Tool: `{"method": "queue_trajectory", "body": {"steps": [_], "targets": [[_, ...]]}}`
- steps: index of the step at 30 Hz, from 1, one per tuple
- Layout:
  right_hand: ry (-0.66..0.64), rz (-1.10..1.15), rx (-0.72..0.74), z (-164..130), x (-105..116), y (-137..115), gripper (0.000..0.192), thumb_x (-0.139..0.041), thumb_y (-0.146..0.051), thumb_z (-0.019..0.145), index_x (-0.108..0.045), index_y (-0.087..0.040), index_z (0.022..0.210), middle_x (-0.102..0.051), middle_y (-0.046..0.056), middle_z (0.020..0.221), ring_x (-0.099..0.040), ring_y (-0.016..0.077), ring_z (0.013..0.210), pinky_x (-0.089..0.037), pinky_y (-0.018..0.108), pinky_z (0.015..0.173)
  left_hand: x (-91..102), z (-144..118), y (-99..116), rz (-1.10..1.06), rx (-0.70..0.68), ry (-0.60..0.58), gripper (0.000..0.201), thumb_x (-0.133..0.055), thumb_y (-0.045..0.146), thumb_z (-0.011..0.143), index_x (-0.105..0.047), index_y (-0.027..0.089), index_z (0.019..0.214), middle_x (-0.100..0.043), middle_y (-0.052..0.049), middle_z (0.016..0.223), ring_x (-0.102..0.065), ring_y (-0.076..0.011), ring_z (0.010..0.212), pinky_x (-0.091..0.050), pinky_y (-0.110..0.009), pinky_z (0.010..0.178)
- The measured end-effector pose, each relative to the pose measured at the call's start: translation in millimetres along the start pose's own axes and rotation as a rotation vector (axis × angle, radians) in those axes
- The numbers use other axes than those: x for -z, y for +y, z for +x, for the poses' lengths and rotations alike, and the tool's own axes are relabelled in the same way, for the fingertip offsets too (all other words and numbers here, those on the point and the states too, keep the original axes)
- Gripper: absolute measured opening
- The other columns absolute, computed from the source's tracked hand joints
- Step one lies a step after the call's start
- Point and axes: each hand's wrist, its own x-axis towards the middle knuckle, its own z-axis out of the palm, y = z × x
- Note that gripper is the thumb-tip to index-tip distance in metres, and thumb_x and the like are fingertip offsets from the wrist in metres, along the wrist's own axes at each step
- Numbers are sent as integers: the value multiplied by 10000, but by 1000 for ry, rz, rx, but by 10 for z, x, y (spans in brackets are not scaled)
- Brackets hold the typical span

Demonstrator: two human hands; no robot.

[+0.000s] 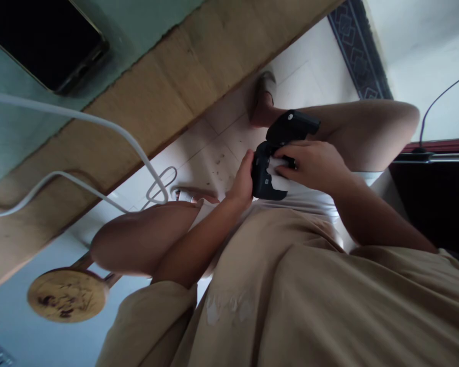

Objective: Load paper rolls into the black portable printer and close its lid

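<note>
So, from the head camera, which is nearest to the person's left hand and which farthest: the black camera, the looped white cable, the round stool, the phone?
1. Black camera: touching the left hand, held over the lap.
2. White cable: its loop hangs just left of the hand, below the desk edge.
3. Round stool: lower left, on the floor.
4. Phone: top left, on the desk.

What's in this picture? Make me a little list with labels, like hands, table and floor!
left hand: left hand touches the side of the black device
right hand: right hand grips the black device, fingers on a white cloth
place: over the person's lap, between the bare knees
table: wooden table edge, dark phone, white cable
floor: pale tiles, round wooden stool
clothing: tan shirt
</note>
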Motion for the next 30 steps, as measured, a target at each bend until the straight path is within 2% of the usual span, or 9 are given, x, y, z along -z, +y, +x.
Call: {"method": "queue_trajectory", "body": {"steps": [5,9,11,13,15,17,19,25,30], "targets": [[-51,3,9,32,-30,-28,371,-683,-390,881,-748,-275,1228,-802,66,1038,-705,260,873,-366,305,658,42,28,-17,37,-8,4,419,-464,465,1063,-701,207,833,-690,-7,708,-750,-175,882,-593,-292,882],[-48,53,5,19,32,5,464,-711,-322,801,-708,-261,1262,-796,57,1159,-705,240,866,-437,319,717,41,27,-31,39,-23,-33,417,-465,475,1055,-699,205,839,-717,-10,741,-760,-181,912,-595,-301,912],[-46,151,4,-15,112,48,491,-717,-294,757,-699,-255,1246,-797,40,1097,-672,187,749,-459,316,724,27,17,-27,29,-13,-61,436,-451,484,1057,-699,204,834,-736,-20,769,-768,-198,959,-598,-329,949],[-43,350,2,-60,185,100,464,-715,-274,727,-695,-242,1189,-777,17,970,-602,126,627,-446,288,669,11,6,-14,14,-9,-55,441,-448,486,1059,-704,204,835,-746,-28,776,-769,-217,1007,-593,-362,989],[-50,711,-1,-110,211,146,428,-733,-255,711,-672,-234,1134,-734,-2,901,-569,94,596,-422,248,595,-3,-8,8,-7,-14,-32,431,-460,485,1057,-715,203,853,-750,-40,778,-764,-238,1048,-581,-394,1028],[-78,1085,2,-160,178,171,443,-747,-307,732,-620,-244,1152,-703,-8,914,-571,87,604,-412,218,525,-15,-23,37,-32,-23,-13,419,-473,481,1054,-721,205,860,-757,-52,793,-757,-257,1073,-563,-413,1059],[-107,1303,20,-211,105,174,487,-746,-408,774,-567,-256,1201,-682,-8,940,-555,79,586,-405,203,467,-26,-39,67,-52,-35,-12,424,-469,476,1057,-721,205,850,-763,-61,809,-753,-268,1092,-551,-416,1080],[-74,1312,69,-306,-6,154,414,-809,-527,856,-597,-216,1030,-529,-44,738,-478,42,556,-419,155,466,-46,-71,110,-74,-78,-20,442,-446,456,1063,-713,215,807,-738,-38,737,-755,-250,1107,-548,-383,1078],[102,1253,170,-142,249,128,438,-838,-515,839,-611,-249,1102,-617,-4,886,-630,97,718,-571,216,613,-59,-93,126,-62,-63,-3,439,-430,434,1075,-710,232,804,-737,-18,735,-745,-239,1056,-538,-369,1044]]}}
